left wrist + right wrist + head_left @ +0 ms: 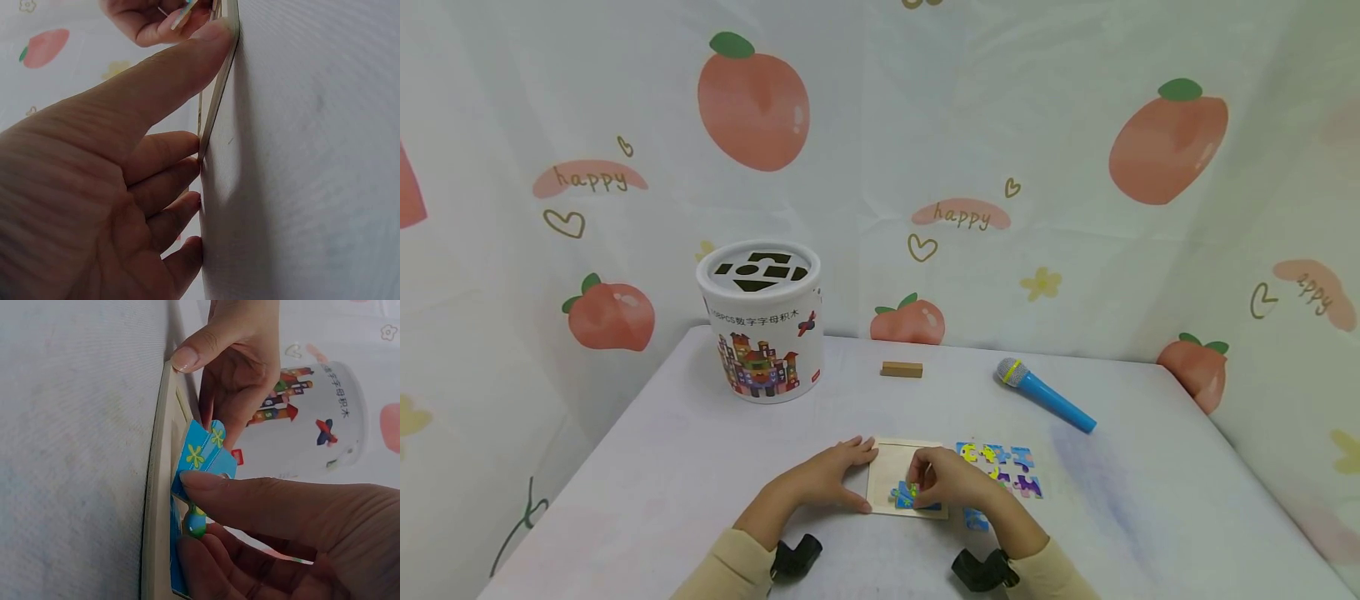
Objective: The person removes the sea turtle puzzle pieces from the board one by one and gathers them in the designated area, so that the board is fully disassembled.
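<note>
A shallow wooden puzzle tray [890, 462] lies at the front middle of the table. My left hand [829, 477] rests against its left side, fingers extended and spread, the thumb touching the near corner. Over the tray's near right part, my right hand [957, 478] pinches a blue jigsaw piece [206, 450] with yellow-green flowers between thumb and fingers. That piece is tilted up from the tray in the right wrist view. Beneath the right fingers another blue piece [177, 565] lies in the tray, largely hidden.
Several loose jigsaw pieces [1022, 457] lie right of the tray, with a blue piece [976, 520] nearer me. Farther back are a white block bucket [767, 333], a small wooden block [902, 369] and a blue toy microphone [1052, 400]. A printed cloth [850, 167] hangs behind.
</note>
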A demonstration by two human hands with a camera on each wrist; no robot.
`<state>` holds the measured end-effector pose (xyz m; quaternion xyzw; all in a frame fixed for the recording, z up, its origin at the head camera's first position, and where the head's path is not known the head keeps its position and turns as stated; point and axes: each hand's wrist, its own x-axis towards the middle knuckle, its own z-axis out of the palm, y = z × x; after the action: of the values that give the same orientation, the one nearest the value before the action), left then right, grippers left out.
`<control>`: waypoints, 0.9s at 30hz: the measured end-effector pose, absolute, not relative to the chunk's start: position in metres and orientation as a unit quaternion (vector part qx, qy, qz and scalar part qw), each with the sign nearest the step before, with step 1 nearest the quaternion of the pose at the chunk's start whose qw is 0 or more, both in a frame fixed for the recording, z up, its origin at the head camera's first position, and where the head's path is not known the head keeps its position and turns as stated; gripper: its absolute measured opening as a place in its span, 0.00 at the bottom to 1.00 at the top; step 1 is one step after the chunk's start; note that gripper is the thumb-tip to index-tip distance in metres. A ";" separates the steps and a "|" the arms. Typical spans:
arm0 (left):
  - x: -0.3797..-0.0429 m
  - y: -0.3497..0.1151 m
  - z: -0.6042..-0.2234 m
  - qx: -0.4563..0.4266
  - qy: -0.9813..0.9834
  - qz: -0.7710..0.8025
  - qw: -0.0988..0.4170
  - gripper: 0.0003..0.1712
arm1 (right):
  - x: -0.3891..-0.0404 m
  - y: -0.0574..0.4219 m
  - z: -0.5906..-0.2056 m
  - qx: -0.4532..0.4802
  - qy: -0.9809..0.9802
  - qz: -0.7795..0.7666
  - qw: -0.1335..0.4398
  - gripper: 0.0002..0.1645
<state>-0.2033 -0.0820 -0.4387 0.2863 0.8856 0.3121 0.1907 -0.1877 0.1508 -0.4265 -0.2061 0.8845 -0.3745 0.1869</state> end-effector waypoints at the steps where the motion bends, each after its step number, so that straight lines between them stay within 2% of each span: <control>1: -0.204 -0.082 -0.439 0.287 0.886 0.312 0.190 0.47 | -0.187 0.151 -0.426 -0.208 0.884 -0.375 0.187 0.13; 12: -0.205 -0.081 -0.441 0.285 0.887 0.309 0.189 0.47 | -0.190 0.157 -0.428 -0.197 0.869 -0.406 0.202 0.07; 22: -0.204 -0.081 -0.440 0.281 0.890 0.305 0.190 0.47 | -0.184 0.173 -0.426 -0.176 0.849 -0.453 0.207 0.07; 27: -0.204 -0.080 -0.441 0.282 0.890 0.303 0.192 0.47 | -0.178 0.184 -0.425 -0.190 0.842 -0.466 0.192 0.07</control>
<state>-0.2036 -0.0804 -0.4406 0.2822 0.8898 0.3032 0.1915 -0.1781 0.1840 -0.4255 -0.1901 0.8424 -0.4662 0.1919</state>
